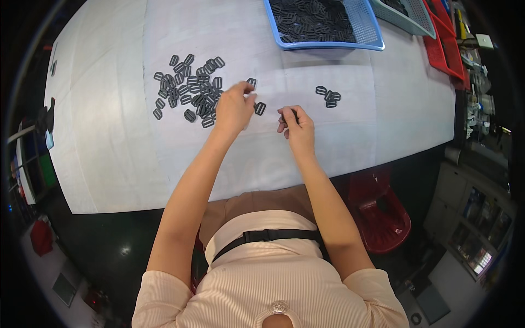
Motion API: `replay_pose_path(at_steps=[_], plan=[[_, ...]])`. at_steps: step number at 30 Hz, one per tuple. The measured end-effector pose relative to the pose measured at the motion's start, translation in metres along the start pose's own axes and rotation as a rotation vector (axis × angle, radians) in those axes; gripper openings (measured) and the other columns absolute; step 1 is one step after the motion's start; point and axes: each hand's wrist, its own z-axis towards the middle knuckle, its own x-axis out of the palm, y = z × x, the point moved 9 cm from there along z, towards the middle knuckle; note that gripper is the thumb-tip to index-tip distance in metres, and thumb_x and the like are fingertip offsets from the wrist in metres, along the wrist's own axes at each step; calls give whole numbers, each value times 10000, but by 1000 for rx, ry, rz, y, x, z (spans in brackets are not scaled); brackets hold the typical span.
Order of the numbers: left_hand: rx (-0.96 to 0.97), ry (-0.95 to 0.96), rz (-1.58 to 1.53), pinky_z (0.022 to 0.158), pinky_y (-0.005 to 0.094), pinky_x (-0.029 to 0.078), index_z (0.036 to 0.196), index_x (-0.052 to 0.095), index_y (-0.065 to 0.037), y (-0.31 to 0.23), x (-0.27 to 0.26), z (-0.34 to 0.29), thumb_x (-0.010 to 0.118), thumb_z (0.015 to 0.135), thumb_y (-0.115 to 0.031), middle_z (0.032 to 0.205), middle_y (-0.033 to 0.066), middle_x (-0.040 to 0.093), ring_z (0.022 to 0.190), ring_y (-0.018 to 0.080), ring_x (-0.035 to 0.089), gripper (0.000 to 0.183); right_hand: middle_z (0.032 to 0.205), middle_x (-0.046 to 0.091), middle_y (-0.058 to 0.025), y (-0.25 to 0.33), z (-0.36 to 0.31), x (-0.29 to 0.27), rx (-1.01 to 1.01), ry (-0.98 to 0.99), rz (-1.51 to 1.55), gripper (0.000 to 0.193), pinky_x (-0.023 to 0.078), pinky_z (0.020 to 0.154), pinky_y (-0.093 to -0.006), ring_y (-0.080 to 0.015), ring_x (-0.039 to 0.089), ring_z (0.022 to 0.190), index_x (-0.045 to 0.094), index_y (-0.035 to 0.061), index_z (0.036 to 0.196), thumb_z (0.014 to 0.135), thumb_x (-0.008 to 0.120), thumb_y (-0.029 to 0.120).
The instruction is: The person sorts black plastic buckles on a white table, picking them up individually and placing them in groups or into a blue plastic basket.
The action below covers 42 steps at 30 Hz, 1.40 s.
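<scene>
Head view has the person's left hand (234,106) over the right edge of a loose pile of black strap slides (199,103) on a white-covered desk (262,158). Its fingers are bent, and whether they grip anything cannot be told. One single slide (260,108) lies just beside that hand's thumb side; another (251,82) lies at its fingertips. The right hand (298,124) is closed around a small dark piece, apparently one or more slides, partly hidden by the fingers.

Farther right sits a small cluster of slides (331,97), well apart from the pile. By count, the left pile far outweighs this cluster, so the sorting into two groups looks barely begun, though which group counts as finished cannot be told. Beyond, a blue basket (331,46) holds many more black pieces.
</scene>
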Motion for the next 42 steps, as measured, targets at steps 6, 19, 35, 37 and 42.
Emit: replay_pose_path(at_steps=[6, 19, 35, 37, 42], plan=[[64, -293, 401, 696, 376, 435, 859, 543, -57, 13, -1, 33, 684, 674, -202, 877, 103, 543, 867, 264, 505, 274, 608, 494, -1, 3, 2, -18, 125, 27, 196, 222, 270, 399, -174, -45, 405, 470, 557, 12, 840, 888, 456, 204], [-209, 150, -692, 460, 199, 410, 930, 588, -34, 12, 11, 2, 495, 858, -154, 670, 17, 533, 531, 72, 516, 169, 668, 579, -46, 152, 107, -37, -292, 141, -184, 217, 381, 486, -206, -97, 545, 587, 595, 47, 915, 831, 538, 239], [-170, 154, -713, 500, 164, 344, 1012, 519, -38, -21, -10, -30, 428, 893, -176, 773, 5, 517, 607, 34, 411, 203, 659, 589, -42, 180, 181, 0, -460, 118, -1097, 123, 429, 566, -303, -175, 567, 617, 602, 62, 725, 697, 645, 174], [-100, 25, -740, 519, 186, 351, 1000, 530, -28, -40, -24, -31, 440, 889, -188, 742, 18, 534, 606, 44, 422, 214, 592, 489, 30, 181, 135, 5, -368, 206, -552, 118, 306, 472, -199, -63, 417, 503, 556, 47, 719, 724, 645, 124], [49, -58, -752, 525, 218, 369, 895, 518, -16, -86, -42, -45, 432, 893, -208, 690, 47, 544, 556, 81, 426, 210, 601, 512, 21, 136, 16, 26, 42, 353, 75, 143, 266, 438, -171, -19, 369, 491, 563, 27, 738, 756, 645, 143]])
